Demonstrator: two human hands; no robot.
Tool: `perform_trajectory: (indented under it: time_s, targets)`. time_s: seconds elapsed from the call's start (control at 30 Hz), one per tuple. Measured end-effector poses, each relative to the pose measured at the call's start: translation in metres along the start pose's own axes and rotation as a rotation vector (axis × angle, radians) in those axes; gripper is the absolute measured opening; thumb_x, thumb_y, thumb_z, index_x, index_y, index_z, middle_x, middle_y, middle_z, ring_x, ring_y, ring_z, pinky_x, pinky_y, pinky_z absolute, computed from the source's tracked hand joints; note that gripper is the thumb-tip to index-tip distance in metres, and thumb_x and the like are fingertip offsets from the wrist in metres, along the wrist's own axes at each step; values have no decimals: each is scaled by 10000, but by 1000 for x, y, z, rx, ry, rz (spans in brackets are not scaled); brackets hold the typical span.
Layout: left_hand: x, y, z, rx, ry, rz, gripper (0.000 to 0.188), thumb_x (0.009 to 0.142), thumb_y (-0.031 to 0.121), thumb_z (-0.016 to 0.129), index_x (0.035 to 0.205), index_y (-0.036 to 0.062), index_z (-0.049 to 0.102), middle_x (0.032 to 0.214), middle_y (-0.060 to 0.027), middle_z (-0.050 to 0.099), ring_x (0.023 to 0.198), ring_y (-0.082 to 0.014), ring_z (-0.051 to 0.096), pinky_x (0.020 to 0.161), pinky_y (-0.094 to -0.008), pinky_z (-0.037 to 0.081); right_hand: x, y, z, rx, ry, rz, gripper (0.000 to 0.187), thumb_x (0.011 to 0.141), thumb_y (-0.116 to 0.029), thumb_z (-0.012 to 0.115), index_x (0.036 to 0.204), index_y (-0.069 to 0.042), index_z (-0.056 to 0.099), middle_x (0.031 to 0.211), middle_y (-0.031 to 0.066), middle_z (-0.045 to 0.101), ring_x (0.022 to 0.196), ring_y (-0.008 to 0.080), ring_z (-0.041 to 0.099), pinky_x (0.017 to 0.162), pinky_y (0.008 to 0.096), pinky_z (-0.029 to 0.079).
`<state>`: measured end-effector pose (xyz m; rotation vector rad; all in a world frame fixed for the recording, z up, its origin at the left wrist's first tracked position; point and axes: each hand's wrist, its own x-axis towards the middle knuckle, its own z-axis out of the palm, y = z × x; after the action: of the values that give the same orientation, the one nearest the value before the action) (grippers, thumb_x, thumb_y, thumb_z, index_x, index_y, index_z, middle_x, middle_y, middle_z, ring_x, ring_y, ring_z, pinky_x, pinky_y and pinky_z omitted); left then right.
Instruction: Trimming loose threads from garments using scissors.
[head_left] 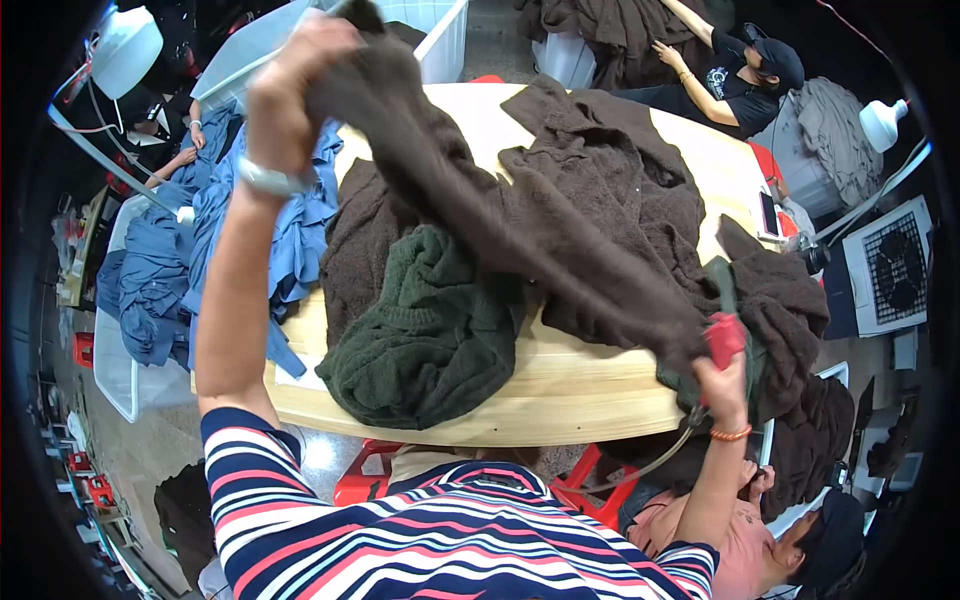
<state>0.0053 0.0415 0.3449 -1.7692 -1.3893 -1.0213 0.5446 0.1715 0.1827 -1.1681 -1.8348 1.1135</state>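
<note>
Item: dark brown knit garment (pixel 520 235), stretched on a slant in the air above the table (pixel 600 400), blurred by motion. Upper end: bunched in the left hand (pixel 290 95), its grip closed around the cloth, raised high, presumably to draw the length straight. Lower end: against the right hand (pixel 725 378), whose grip is wrapped on a red tool (pixel 724 340); whether those fingers also pinch cloth, cannot tell. Attached, apparently: one thin hose (pixel 665 458), hanging below the table edge, likely so the cloth lies free of it. Also on the table: dark green knit (pixel 425 340), heaped at the near edge, perhaps for easy reach; brown knit pile (pixel 620 170), spread beyond the held length.
</note>
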Motion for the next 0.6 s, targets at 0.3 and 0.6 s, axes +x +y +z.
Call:
perform_trajectory:
  time_s: [0.3, 0.6]
  targets:
    - [-306, 171, 52, -489, -1310, 171, 137, 746, 136, 657, 877, 95, 665, 938, -144, 587, 1003, -376, 550, 912, -473, 474, -91, 35, 101, -585, -792, 247, 377, 800, -404, 702, 961, -72, 625, 828, 190, 664, 821, 399, 634, 748, 456, 495]
    - [-230, 159, 120, -140, -535, -656, 672, 761, 206, 761, 1347, 87, 455, 1261, -186, 473, 1074, -378, 552, 862, -418, 500, -70, 0, 142, -613, -641, 74, 272, 874, -310, 633, 859, -47, 569, 744, 208, 633, 772, 392, 629, 697, 476, 490]
